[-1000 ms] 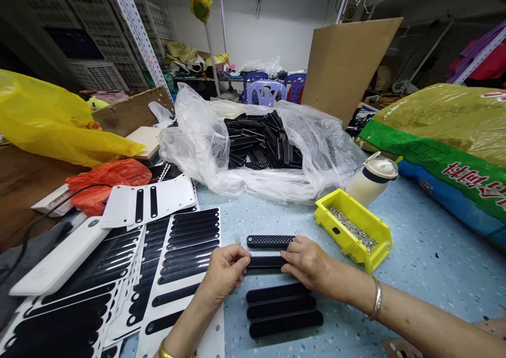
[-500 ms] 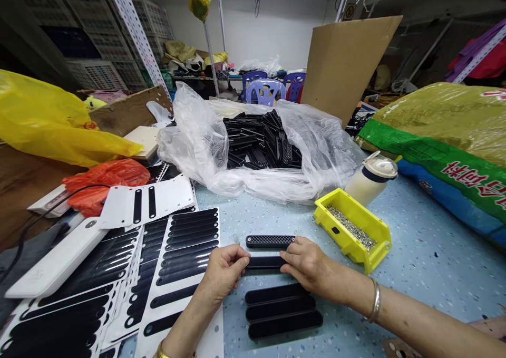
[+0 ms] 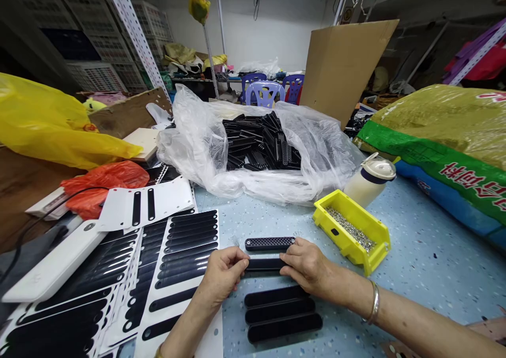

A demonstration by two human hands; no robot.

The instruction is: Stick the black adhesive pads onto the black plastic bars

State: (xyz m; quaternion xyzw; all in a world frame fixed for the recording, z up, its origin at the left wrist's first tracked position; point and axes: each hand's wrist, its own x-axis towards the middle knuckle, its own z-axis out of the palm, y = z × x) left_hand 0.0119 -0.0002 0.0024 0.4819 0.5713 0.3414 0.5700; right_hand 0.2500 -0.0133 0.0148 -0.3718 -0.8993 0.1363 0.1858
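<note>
A black strip-shaped bar (image 3: 264, 264) lies crosswise between my two hands, smooth side up. My left hand (image 3: 226, 273) pinches its left end between thumb and fingers. At the other end, my right hand (image 3: 304, 263) is closed on the bar, thumb below and fingers above. Just beyond it lies another black bar with a mesh-patterned face (image 3: 269, 243), close to my right fingers. Nearer to me, three smooth black bars (image 3: 281, 312) rest side by side on the blue speckled table (image 3: 340, 321).
Sheets of black adhesive strips (image 3: 185, 273) cover the left side. A yellow bin (image 3: 351, 231) of small metal screws stands right, by a cream bottle (image 3: 369, 179). Behind, a clear plastic bag (image 3: 261, 184) holds a heap of black bars. A large sack (image 3: 446, 136) lies far right.
Both hands keep their grip on the bar with hardly any movement. The whole view has shifted very slightly.
</note>
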